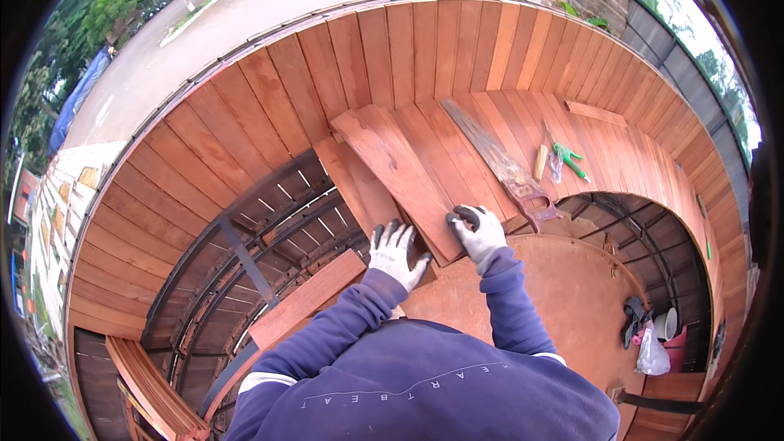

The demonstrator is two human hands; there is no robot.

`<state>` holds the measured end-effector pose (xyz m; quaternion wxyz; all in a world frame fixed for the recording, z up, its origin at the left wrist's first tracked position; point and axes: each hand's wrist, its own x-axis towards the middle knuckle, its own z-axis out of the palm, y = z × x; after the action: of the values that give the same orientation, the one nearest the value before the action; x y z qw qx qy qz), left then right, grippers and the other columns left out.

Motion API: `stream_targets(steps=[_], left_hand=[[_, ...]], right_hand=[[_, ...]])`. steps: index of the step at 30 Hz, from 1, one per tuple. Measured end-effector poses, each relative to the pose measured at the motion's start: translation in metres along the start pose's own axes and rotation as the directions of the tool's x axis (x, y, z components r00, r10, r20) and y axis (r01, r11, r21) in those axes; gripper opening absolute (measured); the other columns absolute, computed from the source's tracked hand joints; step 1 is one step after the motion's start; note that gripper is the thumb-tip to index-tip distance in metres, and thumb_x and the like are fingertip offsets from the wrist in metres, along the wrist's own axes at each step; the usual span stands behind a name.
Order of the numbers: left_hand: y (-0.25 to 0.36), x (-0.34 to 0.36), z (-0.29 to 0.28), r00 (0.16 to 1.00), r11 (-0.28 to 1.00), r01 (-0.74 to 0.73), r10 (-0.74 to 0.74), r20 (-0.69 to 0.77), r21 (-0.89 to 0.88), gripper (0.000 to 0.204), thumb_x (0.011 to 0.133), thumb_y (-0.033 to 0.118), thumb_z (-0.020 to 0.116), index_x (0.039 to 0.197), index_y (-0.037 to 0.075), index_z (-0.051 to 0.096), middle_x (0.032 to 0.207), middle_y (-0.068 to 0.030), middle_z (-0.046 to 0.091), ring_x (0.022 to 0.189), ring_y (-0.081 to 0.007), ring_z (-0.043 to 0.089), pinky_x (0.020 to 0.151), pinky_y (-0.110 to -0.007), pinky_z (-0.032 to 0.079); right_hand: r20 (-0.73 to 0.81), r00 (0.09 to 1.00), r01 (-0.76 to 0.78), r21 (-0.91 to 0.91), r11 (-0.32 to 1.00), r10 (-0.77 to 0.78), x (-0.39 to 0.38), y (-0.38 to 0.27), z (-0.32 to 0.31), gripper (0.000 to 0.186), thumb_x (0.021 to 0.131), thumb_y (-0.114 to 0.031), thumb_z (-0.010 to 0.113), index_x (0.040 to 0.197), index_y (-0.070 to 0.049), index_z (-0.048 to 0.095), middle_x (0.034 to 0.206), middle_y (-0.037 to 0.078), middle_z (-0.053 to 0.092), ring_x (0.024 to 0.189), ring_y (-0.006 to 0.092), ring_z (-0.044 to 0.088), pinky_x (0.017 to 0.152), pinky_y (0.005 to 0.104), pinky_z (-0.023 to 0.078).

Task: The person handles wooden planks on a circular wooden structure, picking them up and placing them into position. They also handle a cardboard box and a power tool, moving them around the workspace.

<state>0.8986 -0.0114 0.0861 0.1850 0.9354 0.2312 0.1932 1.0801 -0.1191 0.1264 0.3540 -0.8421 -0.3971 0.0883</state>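
Note:
A loose reddish wooden plank [400,167] lies slantwise over the curved row of fitted boards, its near end toward me. My left hand [396,256], in a white glove with dark fingertips, is flat with fingers spread beside that near end, over the board [351,184] beneath. At the loose plank's right edge, my right hand [480,234], gloved alike, has its fingers curled and closed on the wood. To the right lies a handsaw [502,163] with a worn, stained blade, its handle near the boards' inner edge.
A green-handled tool [569,161] and a short wooden piece [540,162] rest right of the saw. Left of my hands, dark metal framing [245,257] is exposed, with a short board [306,298] across it. Stacked planks [155,384] stand lower left; a white bucket [666,324] is at right.

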Motion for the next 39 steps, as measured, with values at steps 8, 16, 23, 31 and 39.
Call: stream_targets(steps=[8, 16, 23, 31, 39], left_hand=[[0.007, 0.017, 0.004, 0.917, 0.936, 0.324, -0.276, 0.287, -0.137, 0.092, 0.085, 0.060, 0.049, 0.141, -0.009, 0.025, 0.143, -0.0297, 0.033, 0.135, -0.0489, 0.024, 0.114, -0.048, 0.017], [0.024, 0.011, -0.004, 0.911, 0.927, 0.327, -0.258, 0.321, -0.184, 0.097, 0.081, 0.061, 0.057, 0.141, -0.007, 0.025, 0.140, -0.0303, 0.037, 0.130, -0.0496, 0.031, 0.111, -0.046, 0.024], [0.028, 0.007, -0.026, 0.910, 0.967, 0.247, -0.254, 0.327, 0.062, 0.102, 0.082, 0.069, 0.045, 0.140, -0.012, 0.026, 0.144, -0.0299, 0.033, 0.137, -0.0444, 0.026, 0.115, -0.046, 0.012], [0.017, 0.001, -0.013, 0.901, 0.974, 0.217, -0.174, 0.398, -0.064, 0.098, 0.080, 0.067, 0.052, 0.143, -0.003, 0.025, 0.143, -0.0323, 0.030, 0.134, -0.0504, 0.026, 0.113, -0.047, 0.020], [0.022, 0.015, -0.027, 0.907, 0.902, 0.348, -0.254, 0.335, -0.256, 0.095, 0.082, 0.059, 0.055, 0.138, -0.012, 0.028, 0.116, -0.0344, 0.055, 0.106, -0.0442, 0.056, 0.093, -0.044, 0.044]], right_hand=[[0.449, 0.891, -0.316, 0.508, 0.801, 0.067, -0.012, 0.033, 0.033, 0.031, 0.092, -0.019, 0.059, 0.118, -0.001, 0.058, 0.107, 0.013, 0.063, 0.100, 0.0200, 0.060, 0.085, 0.0342, 0.049], [0.542, 0.795, -0.607, 0.702, 0.373, 0.273, -0.035, 0.011, 0.015, 0.033, 0.090, -0.029, 0.058, 0.118, -0.012, 0.059, 0.113, 0.006, 0.060, 0.101, 0.0210, 0.061, 0.082, 0.0387, 0.053], [0.378, 0.912, -0.406, 0.883, 0.235, 0.159, -0.069, 0.016, 0.039, 0.048, 0.086, -0.026, 0.066, 0.127, -0.008, 0.050, 0.116, 0.011, 0.057, 0.105, 0.0248, 0.060, 0.088, 0.0418, 0.051], [0.301, 0.914, -0.279, 0.953, -0.118, 0.273, -0.076, 0.027, 0.061, 0.034, 0.085, -0.007, 0.063, 0.116, 0.002, 0.056, 0.115, 0.014, 0.060, 0.103, 0.0233, 0.060, 0.087, 0.0344, 0.051], [0.621, 0.784, -0.614, 0.776, 0.148, -0.002, -0.074, 0.057, -0.009, 0.058, 0.090, -0.028, 0.061, 0.139, -0.006, 0.039, 0.130, 0.007, 0.053, 0.113, 0.0158, 0.056, 0.093, 0.0329, 0.048]])
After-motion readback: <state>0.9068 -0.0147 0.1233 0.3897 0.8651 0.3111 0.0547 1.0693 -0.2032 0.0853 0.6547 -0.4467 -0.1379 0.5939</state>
